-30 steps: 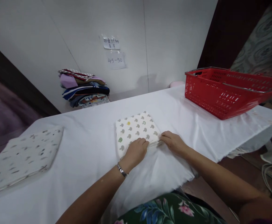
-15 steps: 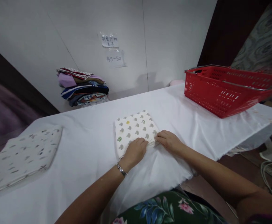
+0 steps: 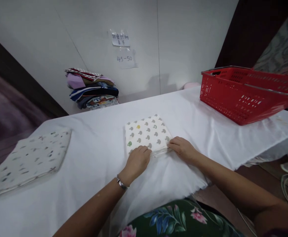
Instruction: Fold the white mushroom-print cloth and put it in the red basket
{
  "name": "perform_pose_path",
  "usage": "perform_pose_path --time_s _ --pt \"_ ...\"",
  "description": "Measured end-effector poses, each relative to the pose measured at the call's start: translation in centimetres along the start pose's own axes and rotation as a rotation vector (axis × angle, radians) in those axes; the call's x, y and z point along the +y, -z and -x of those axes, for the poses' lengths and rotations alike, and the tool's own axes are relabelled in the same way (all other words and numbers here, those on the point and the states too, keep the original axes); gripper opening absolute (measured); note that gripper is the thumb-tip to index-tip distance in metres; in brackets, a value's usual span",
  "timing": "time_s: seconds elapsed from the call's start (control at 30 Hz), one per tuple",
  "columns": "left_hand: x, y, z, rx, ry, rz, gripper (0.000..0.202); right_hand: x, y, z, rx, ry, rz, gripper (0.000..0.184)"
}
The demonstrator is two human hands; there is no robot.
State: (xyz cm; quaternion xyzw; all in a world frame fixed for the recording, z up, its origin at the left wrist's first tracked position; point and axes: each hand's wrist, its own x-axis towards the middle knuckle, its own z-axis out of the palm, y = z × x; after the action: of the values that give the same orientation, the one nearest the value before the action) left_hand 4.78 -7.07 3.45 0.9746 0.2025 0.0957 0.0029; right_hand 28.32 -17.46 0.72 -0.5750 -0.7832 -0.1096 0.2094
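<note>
A folded white cloth with grey mushroom prints lies in the middle of the white-covered table. My left hand rests at its near left corner, fingers curled onto the edge. At the near right corner my right hand pinches the stacked folds. Both hands grip the near edge of the cloth. A metal bracelet circles my left wrist.
A red plastic basket with metal handles stands at the right end of the table. A patterned white pad lies at the left. A stack of folded coloured fabrics sits against the wall, below two paper notes.
My left hand has slid a little to the left along the cloth's near edge. The view has shifted slightly; the cloth lies where it was.
</note>
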Motion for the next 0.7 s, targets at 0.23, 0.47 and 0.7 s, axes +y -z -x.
perform_pose_path --time_s 0.23,0.47,0.7 --pt "-0.1 -0.4 0.1 0.048 -0.033 -0.011 0.015 -0.5 -0.8 -1.0 0.029 0.039 0.023 0.024" --pt "0.0 -0.3 0.5 0.045 -0.028 0.052 0.009 -0.4 -0.5 -0.8 0.001 0.060 -0.026 0.021" --pt "-0.5 -0.3 0.2 0.044 0.019 0.204 0.015 -0.1 0.1 -1.1 -0.074 0.076 -0.046 0.021"
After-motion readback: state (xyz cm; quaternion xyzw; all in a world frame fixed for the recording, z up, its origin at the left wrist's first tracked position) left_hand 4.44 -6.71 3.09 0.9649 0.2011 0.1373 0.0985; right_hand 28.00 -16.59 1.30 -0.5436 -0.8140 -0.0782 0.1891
